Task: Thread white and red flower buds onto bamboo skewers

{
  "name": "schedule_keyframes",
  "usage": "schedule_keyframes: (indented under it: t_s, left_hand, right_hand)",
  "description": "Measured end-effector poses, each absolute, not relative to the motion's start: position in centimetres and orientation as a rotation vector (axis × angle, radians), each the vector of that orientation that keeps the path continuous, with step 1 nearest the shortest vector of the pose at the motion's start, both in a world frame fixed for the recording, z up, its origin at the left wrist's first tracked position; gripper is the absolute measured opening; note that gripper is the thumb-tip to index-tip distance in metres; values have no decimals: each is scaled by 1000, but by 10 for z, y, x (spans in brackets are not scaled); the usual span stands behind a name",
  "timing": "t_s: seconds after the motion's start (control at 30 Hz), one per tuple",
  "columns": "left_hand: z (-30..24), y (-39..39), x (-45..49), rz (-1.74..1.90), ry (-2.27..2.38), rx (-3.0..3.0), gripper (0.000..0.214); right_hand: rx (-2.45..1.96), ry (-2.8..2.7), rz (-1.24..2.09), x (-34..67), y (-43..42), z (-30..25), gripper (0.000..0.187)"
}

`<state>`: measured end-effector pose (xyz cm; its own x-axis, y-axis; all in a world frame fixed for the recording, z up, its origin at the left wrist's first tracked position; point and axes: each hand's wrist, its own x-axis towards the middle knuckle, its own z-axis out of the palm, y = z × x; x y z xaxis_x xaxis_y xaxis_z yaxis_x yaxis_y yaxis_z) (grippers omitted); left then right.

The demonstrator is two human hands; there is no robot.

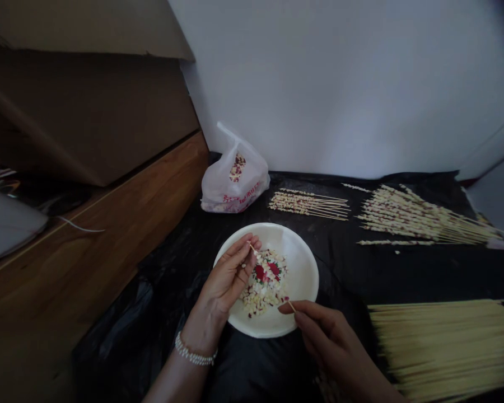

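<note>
My left hand (229,277), with a beaded bracelet on the wrist, pinches near one tip of a thin wooden skewer (253,247). Cream and dark red kernels are threaded along it. Over the bowl's near right rim, my right hand (330,330) is closed on the skewer's lower end between thumb and forefinger. Beneath both hands sits a white bowl (304,263) with a red and green print at its bottom. Loose kernels (256,302), cream with some dark red, lie in it.
Behind the bowl stands a white plastic bag (235,187) with more kernels. Filled skewers lie in a small bundle (306,204) and a larger pile (407,215). Bare skewers (445,347) are stacked at right. Black plastic sheeting (336,257) covers the surface; a white wall rises behind.
</note>
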<state>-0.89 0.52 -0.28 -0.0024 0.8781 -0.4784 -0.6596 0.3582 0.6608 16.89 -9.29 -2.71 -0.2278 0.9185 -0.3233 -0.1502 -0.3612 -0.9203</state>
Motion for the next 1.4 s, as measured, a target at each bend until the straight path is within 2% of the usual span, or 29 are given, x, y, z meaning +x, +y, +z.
schedule_keyframes:
  t_s: [0.7,1.17,1.4]
  left_hand:
    - [-5,6,-9,1247,973,224,19]
    - [-7,6,-10,1227,966,281,14]
    - [-3,4,-7,1201,962,178,15]
  right_hand:
    - [-1233,-996,1696,168,-94,-29,39]
    - [-1264,-1038,1684,170,-93,-29,51]
    - [-1220,-1036,1690,169,-92,-25,44]
